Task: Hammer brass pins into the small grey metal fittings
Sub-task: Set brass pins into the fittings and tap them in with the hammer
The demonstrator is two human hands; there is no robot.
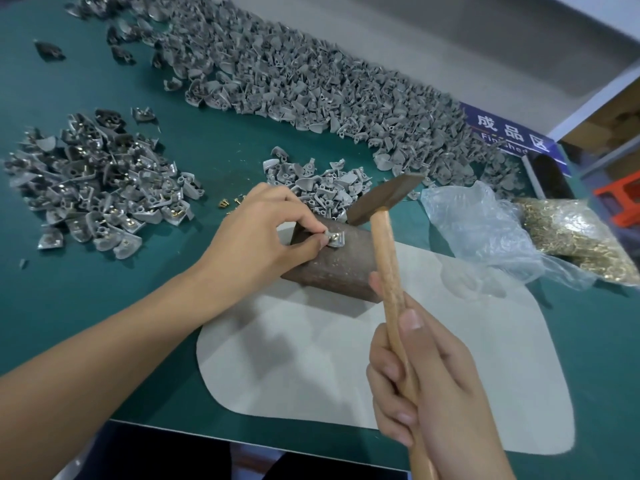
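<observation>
A brown metal block (332, 268) lies on a grey mat (467, 358). On top of the block sits a small grey fitting (335, 239) with a brass pin in it. My left hand (266, 233) pinches that fitting at its left side with thumb and forefinger. My right hand (426, 382) grips the wooden handle of a hammer (384, 199). The hammer's dark head hangs a little above and to the right of the fitting. A few loose brass pins (230, 204) lie on the green table just behind my left hand.
A heap of fittings with pins (100, 181) lies at the left. A long bank of bare fittings (311, 81) runs across the back, with a small pile (318, 188) behind the block. A clear plastic bag (481, 230) and a bag of brass pins (575, 233) lie at the right.
</observation>
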